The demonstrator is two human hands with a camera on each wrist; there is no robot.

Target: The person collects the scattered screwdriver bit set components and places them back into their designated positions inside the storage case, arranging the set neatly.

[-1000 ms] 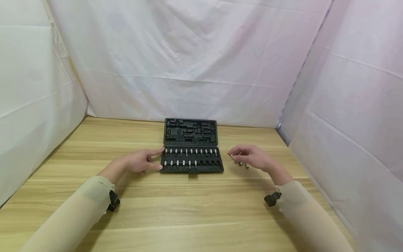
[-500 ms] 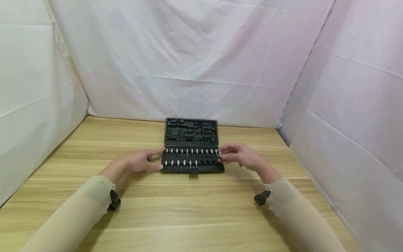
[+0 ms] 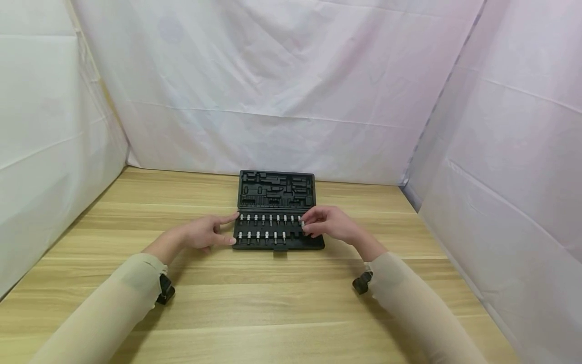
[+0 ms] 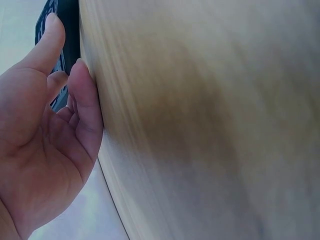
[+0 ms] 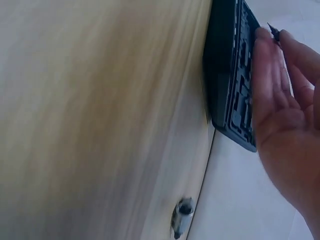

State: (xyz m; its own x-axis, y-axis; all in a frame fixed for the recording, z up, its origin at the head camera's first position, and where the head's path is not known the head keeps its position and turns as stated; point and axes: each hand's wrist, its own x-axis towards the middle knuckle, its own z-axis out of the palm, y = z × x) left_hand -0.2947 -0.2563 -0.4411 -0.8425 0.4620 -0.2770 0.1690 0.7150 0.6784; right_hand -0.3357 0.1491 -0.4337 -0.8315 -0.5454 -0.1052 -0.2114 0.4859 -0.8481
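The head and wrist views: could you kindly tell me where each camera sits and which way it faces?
Head: worn on the head, looking forward and down at the table and open case; left hand, right hand and sleeves show.
Left wrist: worn there, looking toward the case; the left hand shows.
Right wrist: worn there, looking toward the case and a loose socket; the right hand shows.
Shared: both wrist views show the case.

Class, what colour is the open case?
The case is black, seen best in the head view.

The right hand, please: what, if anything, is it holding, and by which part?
The right hand pinches a small silver metal socket bit with one narrow end free; the exact part gripped is hidden.
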